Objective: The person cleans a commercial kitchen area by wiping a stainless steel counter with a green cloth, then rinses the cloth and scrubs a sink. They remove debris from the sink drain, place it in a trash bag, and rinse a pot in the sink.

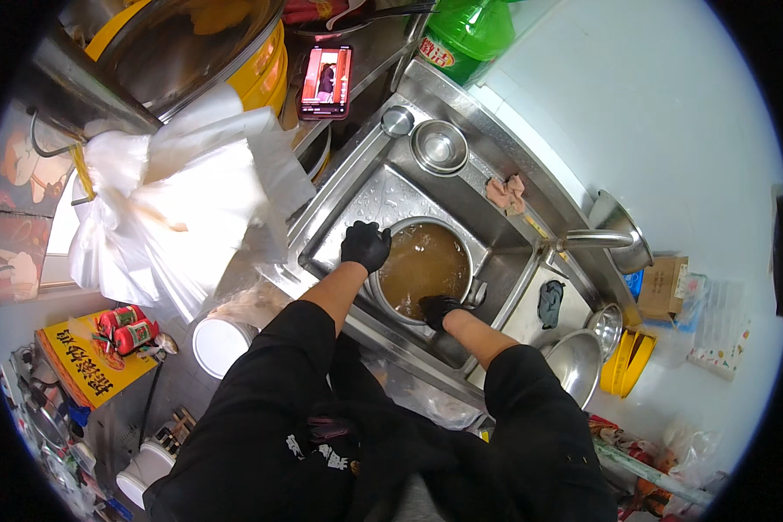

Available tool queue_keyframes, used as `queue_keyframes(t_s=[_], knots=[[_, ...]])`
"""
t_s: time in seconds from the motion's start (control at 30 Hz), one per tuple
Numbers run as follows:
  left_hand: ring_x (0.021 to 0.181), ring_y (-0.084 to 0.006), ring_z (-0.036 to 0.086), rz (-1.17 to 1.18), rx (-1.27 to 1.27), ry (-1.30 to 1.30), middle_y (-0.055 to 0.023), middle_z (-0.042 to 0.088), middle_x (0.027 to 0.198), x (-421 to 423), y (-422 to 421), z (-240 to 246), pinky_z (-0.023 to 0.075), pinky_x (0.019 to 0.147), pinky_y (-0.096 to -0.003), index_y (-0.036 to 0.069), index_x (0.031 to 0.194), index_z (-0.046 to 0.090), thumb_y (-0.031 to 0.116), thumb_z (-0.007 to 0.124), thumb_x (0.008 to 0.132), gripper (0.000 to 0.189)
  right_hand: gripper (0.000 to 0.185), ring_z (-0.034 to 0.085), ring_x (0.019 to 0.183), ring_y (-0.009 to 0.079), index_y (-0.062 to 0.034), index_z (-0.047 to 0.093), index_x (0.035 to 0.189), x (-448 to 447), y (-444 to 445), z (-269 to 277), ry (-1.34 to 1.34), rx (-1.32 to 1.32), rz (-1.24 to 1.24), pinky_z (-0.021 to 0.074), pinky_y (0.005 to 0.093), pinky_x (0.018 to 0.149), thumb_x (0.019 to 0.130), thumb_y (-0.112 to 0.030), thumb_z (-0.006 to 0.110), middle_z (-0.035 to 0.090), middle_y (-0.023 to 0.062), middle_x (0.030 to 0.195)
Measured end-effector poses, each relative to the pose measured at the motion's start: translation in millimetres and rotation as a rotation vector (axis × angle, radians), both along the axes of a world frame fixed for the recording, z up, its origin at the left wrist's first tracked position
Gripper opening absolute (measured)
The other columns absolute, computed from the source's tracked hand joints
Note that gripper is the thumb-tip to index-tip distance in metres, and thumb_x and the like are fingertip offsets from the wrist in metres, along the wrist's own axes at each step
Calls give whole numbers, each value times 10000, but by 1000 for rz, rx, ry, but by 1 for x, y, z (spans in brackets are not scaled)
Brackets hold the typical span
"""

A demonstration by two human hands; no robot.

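A round metal pot (468, 251) full of cloudy brown liquid stands in a stainless steel sink (391, 189). My left hand (365, 246), in a black glove, is closed at the pot's left rim and seems to grip it. My right hand (438, 310), also black-gloved, is at the pot's lower right edge, its fingers partly in the liquid; whether they hold anything is hidden. Beside that hand a small metal part (476, 294) shows at the pot's outside. Stacked steel bowls (440, 147) and a crumpled pink cloth (506, 194) lie on the sink's back ledge.
The metal faucet (594, 239) juts out at right. A grey-green cloth (551, 304) lies on the side board near metal bowls (573, 368). Plastic bags (189, 215) hang at left; a phone (325, 81) and a green bottle (473, 36) stand beyond the sink. A white bucket (222, 346) is at lower left.
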State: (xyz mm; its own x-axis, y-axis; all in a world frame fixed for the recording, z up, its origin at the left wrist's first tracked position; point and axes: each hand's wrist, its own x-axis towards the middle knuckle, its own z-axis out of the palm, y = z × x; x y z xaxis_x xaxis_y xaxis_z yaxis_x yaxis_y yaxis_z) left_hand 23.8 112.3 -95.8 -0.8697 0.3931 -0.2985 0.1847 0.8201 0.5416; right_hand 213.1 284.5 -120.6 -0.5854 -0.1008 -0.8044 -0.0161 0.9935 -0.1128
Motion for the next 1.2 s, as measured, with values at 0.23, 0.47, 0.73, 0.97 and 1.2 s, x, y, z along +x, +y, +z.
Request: queue_keyframes(t_s=[0.23,0.47,0.73,0.97,1.2], knots=[[961,-384,616,7,10,65,-232,638,986,1,1,-1,513,841,-476,58,1032,686,412,535,919,401,362,547,1204,382,-37,650,1171,-24,-54,-36,279,-497,-379,432,418,1015,905,-203,468,591,229,1274],[1014,-398,591,-10,45,17,-232,615,1025,-2,-1,-4,509,843,-498,46,1008,664,426,523,926,414,391,593,1098,366,-57,655,1100,-134,-45,-23,441,-205,-319,461,425,956,841,-347,611,641,207,1160],[936,-395,618,-36,43,76,-243,641,958,-1,-1,-1,501,829,-490,37,1001,678,404,546,921,399,394,602,1113,305,-72,653,1150,-103,42,-57,957,-945,-1841,481,392,946,909,-375,584,657,150,1171],[918,-402,621,-52,54,87,-245,648,935,-4,-1,-9,493,833,-493,37,984,677,418,524,935,414,213,598,808,258,-89,641,933,-148,9,-96,898,-781,-1709,497,377,777,932,-269,527,663,58,898],[998,-408,602,-60,42,10,-240,631,1000,-6,-1,-11,511,841,-495,43,994,671,440,533,923,426,212,570,754,177,-84,628,919,-125,-67,-43,379,-1119,-1570,468,305,687,979,-222,478,621,53,814]])
